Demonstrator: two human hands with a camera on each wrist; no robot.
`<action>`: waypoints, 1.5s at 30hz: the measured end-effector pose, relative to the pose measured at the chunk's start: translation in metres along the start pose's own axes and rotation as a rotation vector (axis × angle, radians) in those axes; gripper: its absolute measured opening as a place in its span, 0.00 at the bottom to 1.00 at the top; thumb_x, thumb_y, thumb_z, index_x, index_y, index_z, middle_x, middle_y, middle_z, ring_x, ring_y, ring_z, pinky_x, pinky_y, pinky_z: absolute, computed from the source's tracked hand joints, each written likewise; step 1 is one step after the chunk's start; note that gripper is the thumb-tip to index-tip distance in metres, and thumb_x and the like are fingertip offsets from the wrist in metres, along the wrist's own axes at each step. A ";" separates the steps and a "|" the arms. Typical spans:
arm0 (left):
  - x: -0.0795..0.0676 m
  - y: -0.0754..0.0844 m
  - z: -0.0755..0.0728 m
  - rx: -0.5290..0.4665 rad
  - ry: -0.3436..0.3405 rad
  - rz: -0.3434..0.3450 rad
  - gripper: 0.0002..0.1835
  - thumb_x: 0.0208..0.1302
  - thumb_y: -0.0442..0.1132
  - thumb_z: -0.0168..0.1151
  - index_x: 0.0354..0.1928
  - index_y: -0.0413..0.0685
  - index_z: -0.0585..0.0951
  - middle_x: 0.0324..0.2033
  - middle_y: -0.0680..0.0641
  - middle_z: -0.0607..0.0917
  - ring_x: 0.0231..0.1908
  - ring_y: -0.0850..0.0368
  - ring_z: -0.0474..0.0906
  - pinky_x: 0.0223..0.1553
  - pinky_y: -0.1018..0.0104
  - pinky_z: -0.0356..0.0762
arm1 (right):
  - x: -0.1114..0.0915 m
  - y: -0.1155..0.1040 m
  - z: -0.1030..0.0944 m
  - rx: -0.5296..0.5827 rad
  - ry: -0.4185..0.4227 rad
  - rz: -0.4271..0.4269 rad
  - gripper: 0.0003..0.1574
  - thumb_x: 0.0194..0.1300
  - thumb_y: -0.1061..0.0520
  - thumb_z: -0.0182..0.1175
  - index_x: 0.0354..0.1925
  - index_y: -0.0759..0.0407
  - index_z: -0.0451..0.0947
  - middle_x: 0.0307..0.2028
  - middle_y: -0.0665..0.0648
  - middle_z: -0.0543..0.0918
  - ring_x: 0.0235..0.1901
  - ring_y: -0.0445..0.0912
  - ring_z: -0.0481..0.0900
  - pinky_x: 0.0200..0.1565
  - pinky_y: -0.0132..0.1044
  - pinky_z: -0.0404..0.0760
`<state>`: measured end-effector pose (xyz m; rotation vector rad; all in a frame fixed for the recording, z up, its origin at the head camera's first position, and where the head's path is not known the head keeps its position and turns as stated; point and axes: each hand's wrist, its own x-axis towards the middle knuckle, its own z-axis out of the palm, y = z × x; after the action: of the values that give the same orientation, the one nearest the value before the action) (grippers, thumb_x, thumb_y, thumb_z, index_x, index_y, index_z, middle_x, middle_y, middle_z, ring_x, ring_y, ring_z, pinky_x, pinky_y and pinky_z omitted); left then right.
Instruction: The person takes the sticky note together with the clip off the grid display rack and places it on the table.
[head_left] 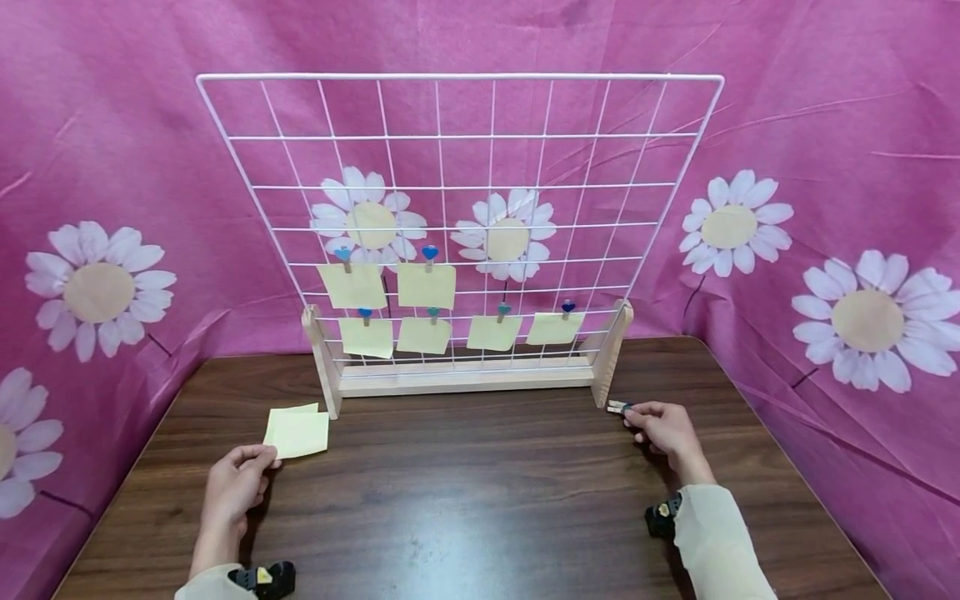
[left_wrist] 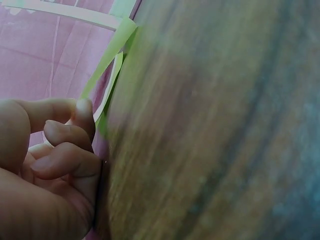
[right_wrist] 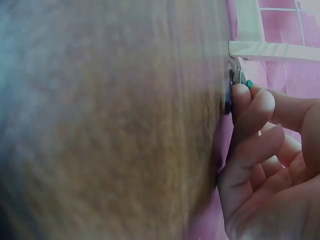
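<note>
My left hand [head_left: 234,492] pinches the near corner of a pale yellow sticky note [head_left: 302,437] between thumb and fingertips. Under it another yellow note [head_left: 306,408] shows its far edge. In the left wrist view the pinched note [left_wrist: 107,57] bends up from the wood, above a second note [left_wrist: 114,82]. Near the grid's right foot, my right hand [head_left: 667,433] pinches a small wooden clothespin [head_left: 618,406] low over the table. A green bit of the clothespin [right_wrist: 250,84] shows at the fingertips in the right wrist view, beside a dark piece [right_wrist: 228,95] at the table surface.
A white wire grid [head_left: 465,136] stands upright in a wooden base [head_left: 465,382] at the table's back. Several yellow notes [head_left: 426,286] hang on its lower left and bottom row from heart-topped clothespins [head_left: 430,253]. Pink flowered cloth [head_left: 112,100] surrounds the brown table [head_left: 450,483].
</note>
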<state>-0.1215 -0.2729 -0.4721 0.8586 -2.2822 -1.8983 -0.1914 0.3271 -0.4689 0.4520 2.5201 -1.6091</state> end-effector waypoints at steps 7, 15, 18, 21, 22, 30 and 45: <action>-0.001 0.000 -0.001 0.004 0.017 0.003 0.02 0.71 0.35 0.58 0.38 0.45 0.78 0.19 0.58 0.78 0.16 0.65 0.67 0.16 0.73 0.65 | 0.001 0.001 -0.001 0.006 0.006 0.010 0.16 0.72 0.59 0.61 0.48 0.74 0.78 0.28 0.49 0.85 0.21 0.38 0.78 0.21 0.31 0.77; -0.002 0.001 -0.001 0.026 0.047 0.005 0.05 0.72 0.36 0.58 0.44 0.41 0.77 0.20 0.58 0.77 0.16 0.65 0.66 0.17 0.71 0.66 | -0.003 -0.007 -0.001 -0.015 0.043 0.012 0.21 0.73 0.55 0.60 0.51 0.74 0.77 0.29 0.51 0.85 0.23 0.39 0.82 0.25 0.33 0.83; -0.002 0.002 -0.001 0.038 0.043 0.008 0.07 0.73 0.37 0.58 0.46 0.40 0.76 0.20 0.57 0.77 0.16 0.64 0.66 0.17 0.71 0.66 | -0.005 -0.011 -0.001 -0.036 0.062 0.008 0.23 0.74 0.53 0.60 0.53 0.73 0.78 0.30 0.51 0.85 0.23 0.39 0.82 0.25 0.33 0.82; -0.002 0.003 -0.001 0.038 0.027 0.015 0.08 0.73 0.37 0.58 0.47 0.40 0.76 0.21 0.57 0.78 0.16 0.64 0.65 0.17 0.71 0.66 | -0.004 -0.015 -0.002 -0.035 0.071 0.008 0.24 0.73 0.52 0.60 0.54 0.72 0.78 0.29 0.50 0.85 0.22 0.38 0.82 0.23 0.33 0.81; -0.002 0.003 -0.001 0.038 0.023 0.019 0.08 0.73 0.38 0.58 0.47 0.40 0.77 0.21 0.58 0.78 0.16 0.64 0.65 0.17 0.71 0.66 | -0.004 -0.016 -0.002 -0.031 0.073 0.007 0.25 0.73 0.51 0.60 0.55 0.72 0.77 0.29 0.50 0.85 0.22 0.38 0.82 0.23 0.32 0.80; -0.005 0.010 0.007 0.030 0.008 0.075 0.06 0.73 0.37 0.58 0.45 0.42 0.76 0.22 0.58 0.81 0.17 0.65 0.67 0.17 0.71 0.65 | -0.004 -0.031 -0.005 -0.046 0.090 -0.065 0.24 0.73 0.53 0.61 0.54 0.73 0.78 0.29 0.51 0.86 0.20 0.38 0.80 0.19 0.33 0.78; -0.013 0.030 0.036 -0.036 0.032 0.166 0.12 0.69 0.35 0.64 0.49 0.39 0.74 0.22 0.60 0.82 0.19 0.64 0.72 0.18 0.72 0.66 | -0.012 -0.064 0.008 -0.021 -0.046 -0.320 0.23 0.74 0.55 0.61 0.52 0.76 0.78 0.32 0.59 0.87 0.22 0.40 0.81 0.23 0.37 0.80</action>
<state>-0.1354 -0.2319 -0.4493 0.6678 -2.2176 -1.8350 -0.2003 0.2924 -0.4141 0.0057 2.6775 -1.6656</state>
